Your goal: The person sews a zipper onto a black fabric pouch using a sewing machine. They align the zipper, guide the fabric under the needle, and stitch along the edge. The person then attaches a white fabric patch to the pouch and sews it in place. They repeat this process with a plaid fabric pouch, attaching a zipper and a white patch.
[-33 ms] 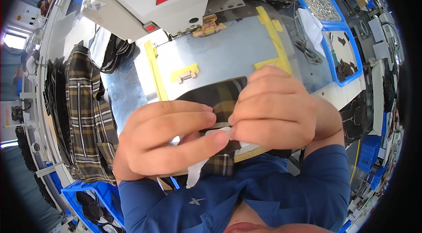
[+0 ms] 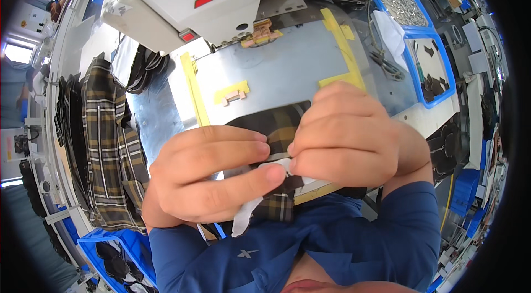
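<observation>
A dark plaid fabric piece [image 2: 281, 121] lies across the near edge of the metal work plate [image 2: 271, 69] and hangs down toward my blue shirt. My left hand [image 2: 207, 174] pinches its edge together with a white strip [image 2: 244, 216], whose loose end dangles below the fingers. Close beside it, my right hand [image 2: 347, 137] is curled, thumb and fingertips pressed on the same plaid edge by the white strip. The fingertips of both hands nearly meet. What lies under the right fingers is mostly hidden.
A white sewing machine head [image 2: 193, 8] overhangs the plate's far side. Yellow tape [image 2: 343, 44] marks the plate. Plaid pieces with zippers [image 2: 102, 149] are stacked at left. Blue trays [image 2: 451, 74] at right hold metal parts and a screwdriver. A blue crate [image 2: 119, 237] stands lower left.
</observation>
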A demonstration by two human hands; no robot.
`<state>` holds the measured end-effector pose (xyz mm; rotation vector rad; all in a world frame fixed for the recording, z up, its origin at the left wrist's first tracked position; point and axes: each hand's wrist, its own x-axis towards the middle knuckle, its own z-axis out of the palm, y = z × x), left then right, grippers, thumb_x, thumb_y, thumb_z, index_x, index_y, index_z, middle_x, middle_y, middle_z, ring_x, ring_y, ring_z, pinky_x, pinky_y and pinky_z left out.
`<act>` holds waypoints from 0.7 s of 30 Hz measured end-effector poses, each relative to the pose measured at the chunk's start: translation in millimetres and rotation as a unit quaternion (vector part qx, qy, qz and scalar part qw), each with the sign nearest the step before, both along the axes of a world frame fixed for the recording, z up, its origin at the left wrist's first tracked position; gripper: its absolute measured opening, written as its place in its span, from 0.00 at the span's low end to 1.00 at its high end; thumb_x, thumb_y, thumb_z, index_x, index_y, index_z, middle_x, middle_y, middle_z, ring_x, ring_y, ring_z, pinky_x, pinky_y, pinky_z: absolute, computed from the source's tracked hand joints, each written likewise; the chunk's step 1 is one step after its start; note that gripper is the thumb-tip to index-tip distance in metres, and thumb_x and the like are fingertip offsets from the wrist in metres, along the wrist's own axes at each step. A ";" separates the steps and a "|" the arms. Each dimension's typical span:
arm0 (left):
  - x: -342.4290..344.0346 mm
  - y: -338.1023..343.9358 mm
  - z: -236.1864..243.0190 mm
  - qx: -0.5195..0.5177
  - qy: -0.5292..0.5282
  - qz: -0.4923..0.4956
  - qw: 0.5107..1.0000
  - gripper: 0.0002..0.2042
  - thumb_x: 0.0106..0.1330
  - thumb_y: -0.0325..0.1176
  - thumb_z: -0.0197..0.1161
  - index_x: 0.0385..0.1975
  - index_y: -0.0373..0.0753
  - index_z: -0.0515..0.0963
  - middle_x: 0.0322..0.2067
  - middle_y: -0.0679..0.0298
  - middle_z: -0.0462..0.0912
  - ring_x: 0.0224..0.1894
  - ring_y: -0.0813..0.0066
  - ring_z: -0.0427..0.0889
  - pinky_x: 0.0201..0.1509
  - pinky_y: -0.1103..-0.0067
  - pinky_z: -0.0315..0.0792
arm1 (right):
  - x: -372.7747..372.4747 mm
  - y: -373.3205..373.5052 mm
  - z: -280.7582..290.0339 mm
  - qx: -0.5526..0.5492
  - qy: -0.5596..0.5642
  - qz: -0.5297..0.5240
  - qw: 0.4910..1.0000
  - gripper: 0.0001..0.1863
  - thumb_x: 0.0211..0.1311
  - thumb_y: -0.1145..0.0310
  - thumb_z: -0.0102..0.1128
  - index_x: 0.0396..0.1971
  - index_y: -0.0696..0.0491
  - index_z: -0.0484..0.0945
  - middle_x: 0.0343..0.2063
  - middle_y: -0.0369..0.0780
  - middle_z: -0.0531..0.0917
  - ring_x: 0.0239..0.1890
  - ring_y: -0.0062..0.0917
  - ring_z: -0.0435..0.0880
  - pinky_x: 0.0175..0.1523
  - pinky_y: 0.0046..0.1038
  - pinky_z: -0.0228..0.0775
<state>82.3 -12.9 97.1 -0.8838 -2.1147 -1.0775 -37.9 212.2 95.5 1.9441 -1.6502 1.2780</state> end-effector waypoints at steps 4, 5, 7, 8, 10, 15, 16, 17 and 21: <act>-2.6 -2.0 -8.1 0.031 -0.031 -0.034 0.998 0.17 0.54 0.32 0.81 0.41 0.32 0.88 0.42 0.51 0.87 0.40 0.54 0.90 0.42 0.70 0.86 | -2.1 2.7 2.0 -0.006 0.010 -0.019 1.000 0.07 0.57 0.73 0.72 0.37 0.53 0.86 0.35 0.37 0.87 0.35 0.30 0.86 0.38 0.32 0.74; 1.8 6.4 -12.4 0.031 -0.017 -0.005 0.999 0.16 0.56 0.31 0.81 0.42 0.32 0.88 0.42 0.52 0.87 0.41 0.54 0.90 0.42 0.69 0.86 | -2.1 1.9 1.2 -0.010 0.016 -0.019 1.000 0.08 0.57 0.73 0.72 0.37 0.53 0.86 0.35 0.37 0.87 0.36 0.30 0.86 0.38 0.32 0.74; 4.2 7.7 -21.1 0.004 0.005 0.027 1.000 0.16 0.57 0.30 0.79 0.44 0.33 0.87 0.43 0.53 0.87 0.43 0.55 0.90 0.43 0.69 0.85 | 0.1 1.4 -1.7 -0.020 0.028 -0.023 0.999 0.08 0.57 0.72 0.73 0.37 0.53 0.86 0.35 0.36 0.87 0.36 0.29 0.86 0.39 0.32 0.74; 5.2 1.7 -25.8 -0.024 0.014 0.033 0.999 0.15 0.58 0.29 0.79 0.44 0.34 0.87 0.43 0.54 0.87 0.43 0.56 0.89 0.44 0.70 0.84 | 0.6 1.1 -2.2 -0.023 0.032 -0.022 0.999 0.08 0.57 0.73 0.73 0.37 0.53 0.87 0.35 0.36 0.87 0.36 0.29 0.86 0.39 0.31 0.74; 6.5 -1.8 -27.9 -0.055 0.024 0.042 0.997 0.14 0.59 0.28 0.77 0.45 0.35 0.87 0.43 0.56 0.87 0.43 0.57 0.89 0.44 0.70 0.83 | 1.1 0.0 -3.2 -0.024 0.038 -0.015 0.999 0.08 0.56 0.73 0.73 0.36 0.53 0.87 0.35 0.36 0.87 0.36 0.29 0.86 0.40 0.31 0.74; 3.9 -0.5 -25.6 -0.049 0.031 0.049 0.997 0.12 0.59 0.26 0.75 0.43 0.37 0.88 0.41 0.60 0.88 0.40 0.63 0.89 0.43 0.71 0.80 | -1.1 -2.8 -7.9 -0.019 0.029 0.006 0.999 0.08 0.56 0.72 0.72 0.37 0.54 0.87 0.34 0.37 0.86 0.35 0.29 0.86 0.38 0.32 0.75; 4.0 -1.5 -23.5 -0.055 0.017 0.054 0.997 0.12 0.59 0.26 0.75 0.43 0.37 0.88 0.40 0.60 0.88 0.39 0.64 0.88 0.43 0.71 0.80 | -4.9 -3.3 -8.2 -0.014 0.028 0.016 0.999 0.09 0.56 0.71 0.72 0.37 0.56 0.86 0.34 0.38 0.85 0.35 0.29 0.85 0.38 0.32 0.76; 4.3 -3.4 -20.1 -0.060 0.002 0.058 0.996 0.11 0.59 0.26 0.75 0.42 0.38 0.88 0.39 0.61 0.89 0.38 0.64 0.88 0.42 0.70 0.79 | -6.5 -4.3 -11.2 -0.009 0.009 0.020 1.000 0.10 0.57 0.69 0.72 0.37 0.56 0.86 0.34 0.39 0.85 0.34 0.30 0.85 0.38 0.33 0.76; -5.9 1.2 -32.2 0.019 -0.056 0.096 0.994 0.13 0.54 0.22 0.78 0.40 0.37 0.88 0.32 0.62 0.88 0.31 0.66 0.86 0.35 0.73 0.77 | -8.3 -9.2 -24.0 0.060 -0.130 -0.007 0.990 0.09 0.64 0.66 0.71 0.38 0.56 0.87 0.36 0.45 0.87 0.34 0.35 0.85 0.39 0.35 0.77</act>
